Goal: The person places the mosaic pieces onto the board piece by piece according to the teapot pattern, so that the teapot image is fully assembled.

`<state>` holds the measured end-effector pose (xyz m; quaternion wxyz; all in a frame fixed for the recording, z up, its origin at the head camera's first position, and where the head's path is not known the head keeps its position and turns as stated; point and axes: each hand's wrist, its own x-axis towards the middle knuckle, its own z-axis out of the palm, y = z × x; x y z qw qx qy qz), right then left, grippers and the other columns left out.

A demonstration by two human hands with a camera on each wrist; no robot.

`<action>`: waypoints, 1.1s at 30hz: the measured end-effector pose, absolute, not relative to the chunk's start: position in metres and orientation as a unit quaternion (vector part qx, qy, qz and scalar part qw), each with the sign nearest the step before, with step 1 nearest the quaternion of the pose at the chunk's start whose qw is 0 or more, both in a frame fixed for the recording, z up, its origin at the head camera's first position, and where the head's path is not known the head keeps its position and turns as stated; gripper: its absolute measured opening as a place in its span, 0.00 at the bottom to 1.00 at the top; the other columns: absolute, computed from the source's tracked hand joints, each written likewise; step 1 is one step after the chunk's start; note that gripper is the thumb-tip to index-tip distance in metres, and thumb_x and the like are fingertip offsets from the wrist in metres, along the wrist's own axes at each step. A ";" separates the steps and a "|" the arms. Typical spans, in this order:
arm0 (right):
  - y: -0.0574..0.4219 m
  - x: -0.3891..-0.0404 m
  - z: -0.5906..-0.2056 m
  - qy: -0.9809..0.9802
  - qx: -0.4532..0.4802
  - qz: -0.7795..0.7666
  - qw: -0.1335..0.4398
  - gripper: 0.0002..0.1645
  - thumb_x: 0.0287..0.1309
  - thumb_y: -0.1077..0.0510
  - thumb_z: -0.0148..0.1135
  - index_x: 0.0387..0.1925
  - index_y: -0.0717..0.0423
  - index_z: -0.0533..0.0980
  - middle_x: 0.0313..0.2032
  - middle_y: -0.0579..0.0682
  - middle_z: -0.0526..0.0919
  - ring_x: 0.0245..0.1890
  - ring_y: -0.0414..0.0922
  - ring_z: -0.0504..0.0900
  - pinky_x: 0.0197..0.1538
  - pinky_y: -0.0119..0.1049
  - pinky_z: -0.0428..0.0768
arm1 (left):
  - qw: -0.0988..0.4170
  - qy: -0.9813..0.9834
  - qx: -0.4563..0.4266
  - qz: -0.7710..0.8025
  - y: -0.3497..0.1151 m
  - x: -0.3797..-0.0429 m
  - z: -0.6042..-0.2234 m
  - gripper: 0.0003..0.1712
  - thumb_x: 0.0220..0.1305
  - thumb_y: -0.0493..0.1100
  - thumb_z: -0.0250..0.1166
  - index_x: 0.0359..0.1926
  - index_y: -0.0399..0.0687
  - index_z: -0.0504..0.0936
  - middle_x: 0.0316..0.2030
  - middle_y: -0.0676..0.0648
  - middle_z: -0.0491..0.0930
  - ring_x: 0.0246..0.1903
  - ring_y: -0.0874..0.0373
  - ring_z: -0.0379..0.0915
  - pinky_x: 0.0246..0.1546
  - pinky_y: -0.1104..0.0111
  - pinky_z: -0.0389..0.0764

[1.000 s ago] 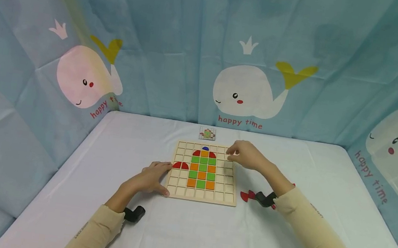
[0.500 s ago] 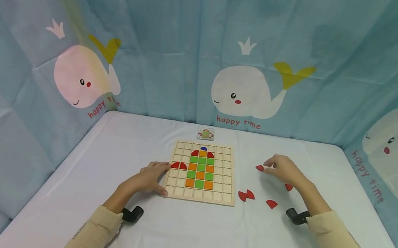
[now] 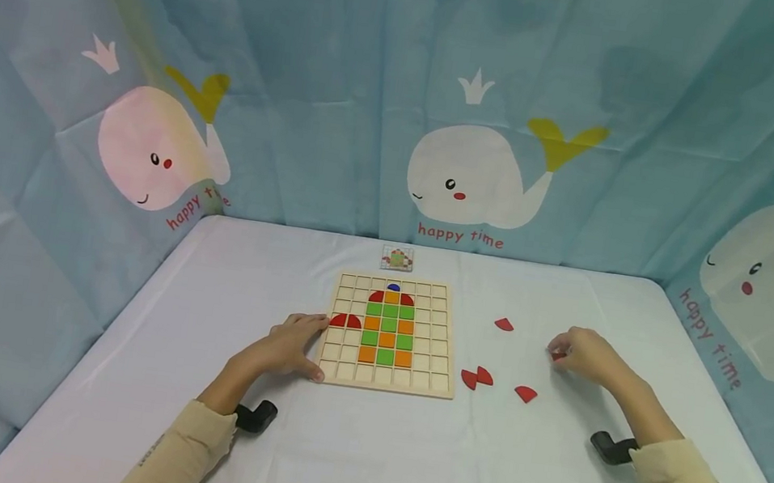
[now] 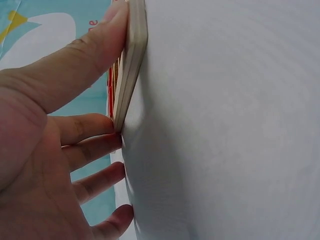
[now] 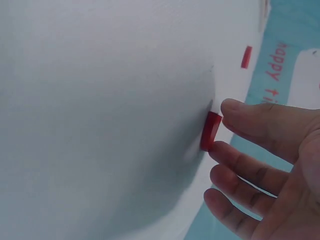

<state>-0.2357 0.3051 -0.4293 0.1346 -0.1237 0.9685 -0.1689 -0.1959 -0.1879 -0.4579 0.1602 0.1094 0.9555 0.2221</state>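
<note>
A square wooden grid board (image 3: 435,378) bears a figure of green, orange, red and blue pieces, plus two red quarter-circles (image 3: 347,321) at its left edge. My left hand (image 3: 288,344) rests against that left side, fingers extended, thumb (image 4: 95,55) along the board's edge near the front corner. Out to the right, my right hand (image 3: 586,356) has its thumb and index finger at opposite ends of a red quarter-circle piece (image 5: 210,131), low over the cloth. From above, the fingers partly cover that piece.
Loose red quarter-circles lie between board and right hand: one at the back (image 3: 504,324), a touching pair (image 3: 477,378), and one in front (image 3: 525,393). A small pattern card (image 3: 397,258) lies behind the board. A blue whale-print curtain (image 3: 341,146) surrounds the white table.
My right hand moved from the board's right side out to the right, setting a red quarter-circle down on the cloth before reaching another farther right. My left hand stayed at the board.
</note>
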 end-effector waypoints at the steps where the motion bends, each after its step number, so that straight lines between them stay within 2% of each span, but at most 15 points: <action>1: 0.306 -0.235 -0.430 0.970 -0.122 -0.164 0.134 0.15 0.52 0.64 0.69 0.43 0.65 0.83 0.35 0.56 0.83 0.36 0.48 0.78 0.45 0.48 0.81 | 0.161 0.956 0.109 0.221 -0.188 -0.196 -0.457 0.58 0.42 0.50 0.80 0.72 0.42 0.61 0.73 0.41 0.59 0.71 0.39 0.51 0.67 0.37 0.56; 5: 0.307 -0.234 -0.430 0.973 -0.108 -0.149 0.136 0.16 0.52 0.62 0.70 0.43 0.65 0.82 0.37 0.58 0.83 0.37 0.50 0.79 0.47 0.51 0.81 | 0.164 0.955 0.106 0.224 -0.187 -0.194 -0.456 0.57 0.43 0.49 0.80 0.72 0.42 0.61 0.73 0.41 0.59 0.71 0.39 0.51 0.67 0.37 0.56; 11: 0.308 -0.232 -0.428 0.976 -0.092 -0.134 0.142 0.15 0.53 0.59 0.69 0.41 0.65 0.82 0.37 0.60 0.84 0.36 0.51 0.80 0.44 0.51 0.82 | 0.164 0.954 0.103 0.227 -0.187 -0.192 -0.455 0.57 0.42 0.48 0.80 0.72 0.42 0.62 0.73 0.40 0.59 0.71 0.38 0.51 0.66 0.36 0.56; 15: 0.306 -0.233 -0.429 0.973 -0.095 -0.149 0.146 0.13 0.54 0.63 0.67 0.43 0.63 0.82 0.38 0.61 0.83 0.36 0.52 0.79 0.44 0.49 0.83 | 0.160 0.956 0.106 0.223 -0.187 -0.192 -0.455 0.57 0.42 0.49 0.80 0.72 0.42 0.62 0.73 0.41 0.59 0.71 0.39 0.51 0.66 0.37 0.56; 18: 0.305 -0.234 -0.431 0.972 -0.100 -0.158 0.145 0.16 0.54 0.66 0.66 0.46 0.63 0.81 0.38 0.62 0.83 0.36 0.51 0.79 0.44 0.48 0.84 | 0.158 0.956 0.109 0.222 -0.187 -0.193 -0.456 0.57 0.43 0.49 0.80 0.72 0.42 0.62 0.73 0.41 0.59 0.71 0.39 0.51 0.67 0.38 0.56; 22: 0.304 -0.235 -0.430 0.975 -0.093 -0.149 0.135 0.17 0.54 0.61 0.68 0.44 0.67 0.80 0.36 0.60 0.84 0.33 0.50 0.79 0.42 0.48 0.83 | 0.157 0.956 0.111 0.223 -0.187 -0.194 -0.456 0.57 0.43 0.49 0.80 0.72 0.42 0.62 0.73 0.41 0.59 0.71 0.39 0.51 0.67 0.38 0.56; 26: 0.303 -0.235 -0.431 0.977 -0.088 -0.147 0.130 0.15 0.54 0.59 0.69 0.40 0.66 0.82 0.34 0.59 0.84 0.33 0.49 0.79 0.41 0.48 0.82 | 0.155 0.955 0.113 0.226 -0.187 -0.193 -0.456 0.57 0.43 0.48 0.80 0.72 0.41 0.62 0.73 0.40 0.59 0.71 0.39 0.52 0.67 0.38 0.56; 33: 0.301 -0.236 -0.433 0.974 -0.091 -0.161 0.134 0.17 0.53 0.62 0.68 0.46 0.63 0.81 0.38 0.60 0.83 0.36 0.51 0.79 0.43 0.48 0.83 | 0.155 0.956 0.114 0.222 -0.188 -0.194 -0.456 0.57 0.43 0.49 0.80 0.72 0.42 0.62 0.73 0.40 0.59 0.71 0.39 0.51 0.66 0.38 0.57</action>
